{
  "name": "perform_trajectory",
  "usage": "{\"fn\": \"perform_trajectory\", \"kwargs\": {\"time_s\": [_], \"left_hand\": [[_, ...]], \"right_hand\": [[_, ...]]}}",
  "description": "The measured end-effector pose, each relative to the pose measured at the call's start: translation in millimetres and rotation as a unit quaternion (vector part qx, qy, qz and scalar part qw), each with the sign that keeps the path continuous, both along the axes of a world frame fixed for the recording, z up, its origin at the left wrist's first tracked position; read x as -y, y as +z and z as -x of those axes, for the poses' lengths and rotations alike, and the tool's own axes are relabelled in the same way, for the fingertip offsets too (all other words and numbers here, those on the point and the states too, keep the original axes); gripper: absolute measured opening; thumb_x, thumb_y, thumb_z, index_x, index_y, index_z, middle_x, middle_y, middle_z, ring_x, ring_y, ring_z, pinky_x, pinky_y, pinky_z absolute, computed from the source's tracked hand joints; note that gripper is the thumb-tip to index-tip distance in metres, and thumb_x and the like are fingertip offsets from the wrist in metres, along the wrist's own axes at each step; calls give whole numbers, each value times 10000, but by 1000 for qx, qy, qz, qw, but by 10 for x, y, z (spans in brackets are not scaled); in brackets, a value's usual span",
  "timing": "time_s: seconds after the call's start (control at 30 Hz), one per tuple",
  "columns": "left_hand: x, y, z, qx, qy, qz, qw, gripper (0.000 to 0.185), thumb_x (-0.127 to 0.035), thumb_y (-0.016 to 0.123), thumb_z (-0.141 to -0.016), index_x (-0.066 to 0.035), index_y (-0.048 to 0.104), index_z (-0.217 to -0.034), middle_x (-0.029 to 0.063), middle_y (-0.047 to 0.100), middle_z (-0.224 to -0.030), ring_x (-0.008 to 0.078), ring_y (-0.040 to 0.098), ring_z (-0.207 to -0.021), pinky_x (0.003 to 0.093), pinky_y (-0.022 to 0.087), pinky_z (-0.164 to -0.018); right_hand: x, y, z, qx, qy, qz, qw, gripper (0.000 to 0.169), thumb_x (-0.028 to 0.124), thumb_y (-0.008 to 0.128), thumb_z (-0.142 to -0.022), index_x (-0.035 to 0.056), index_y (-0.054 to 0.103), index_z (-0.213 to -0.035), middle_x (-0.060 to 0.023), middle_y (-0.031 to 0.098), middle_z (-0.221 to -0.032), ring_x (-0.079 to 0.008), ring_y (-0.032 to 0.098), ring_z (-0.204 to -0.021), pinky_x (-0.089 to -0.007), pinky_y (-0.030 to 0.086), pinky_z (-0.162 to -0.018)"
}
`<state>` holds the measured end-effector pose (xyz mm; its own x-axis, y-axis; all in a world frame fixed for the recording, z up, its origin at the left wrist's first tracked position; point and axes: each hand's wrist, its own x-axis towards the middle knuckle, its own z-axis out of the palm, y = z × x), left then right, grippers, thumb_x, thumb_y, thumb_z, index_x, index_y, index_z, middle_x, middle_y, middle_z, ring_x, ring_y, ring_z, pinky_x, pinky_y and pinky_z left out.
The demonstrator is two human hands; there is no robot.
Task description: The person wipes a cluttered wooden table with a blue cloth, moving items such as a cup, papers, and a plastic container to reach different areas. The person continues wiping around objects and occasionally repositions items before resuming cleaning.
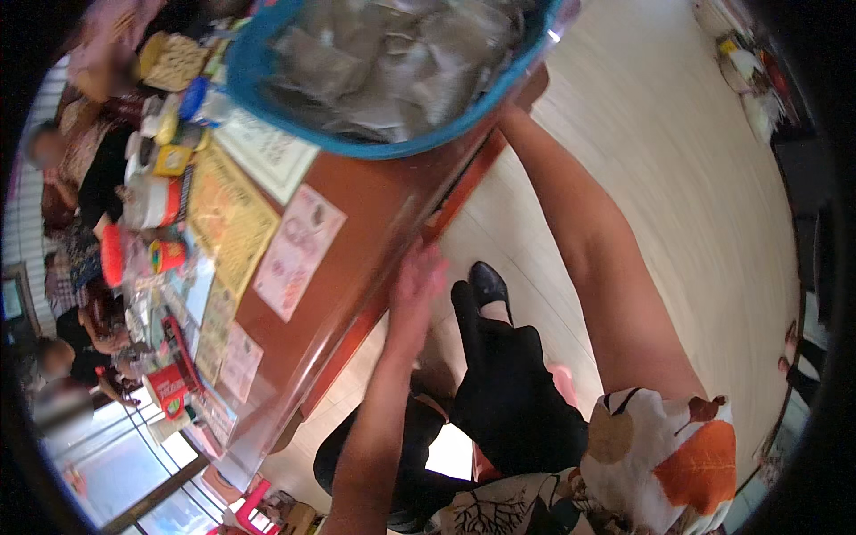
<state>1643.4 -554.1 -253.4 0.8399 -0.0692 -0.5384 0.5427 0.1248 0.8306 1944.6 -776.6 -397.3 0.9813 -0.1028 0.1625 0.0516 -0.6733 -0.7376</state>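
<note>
A blue plastic basin (401, 148) full of greyish, crumpled, film-like pieces (401, 67) stands on a reddish-brown wooden desk (354, 177) with a clear cover. Along the desk's front edge, my left hand (419, 271) is at the drawer front (455, 200), blurred, its grip unclear. A dark narrow gap shows above the drawer front. My right arm (575, 207) reaches forward to the desk's far front corner, beside the basin; its hand is hidden from the wrist on, by the desk edge and basin. Printed pinkish sheets (301, 251) and a yellow sheet (227, 214) lie flat on the desk.
Jars, a blue-lidded container (194, 100), a red-and-white tub (157, 200) and a red box (166, 388) crowd the desk's far side. Several people sit beyond it. A pink stool (254, 508) stands at lower left. Bags (752, 73) lie on the floor at upper right.
</note>
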Motion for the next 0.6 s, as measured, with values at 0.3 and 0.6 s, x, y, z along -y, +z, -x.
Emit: {"fn": "perform_trajectory", "kwargs": {"time_s": [0.3,0.6], "left_hand": [[278,-858,-1294,4,87,146,985,536,-233,639,-911,-117,412,-1381,73,429,-1413,258,453,-1271,493,365,-1071],[554,-621,-1213,-52,130,143,980,597,-110,646,-863,-86,380,-1397,80,452,-1350,228,473,-1236,478,352,-1066]], "right_hand": [[104,48,-227,30,10,35,999,555,423,573,-866,74,523,-1295,-201,554,-1280,-388,527,-1176,-434,411,-989],[324,202,59,20,48,1,999,504,395,548,-890,64,544,-1270,-205,597,-1213,-387,558,-1131,-436,429,-963]]}}
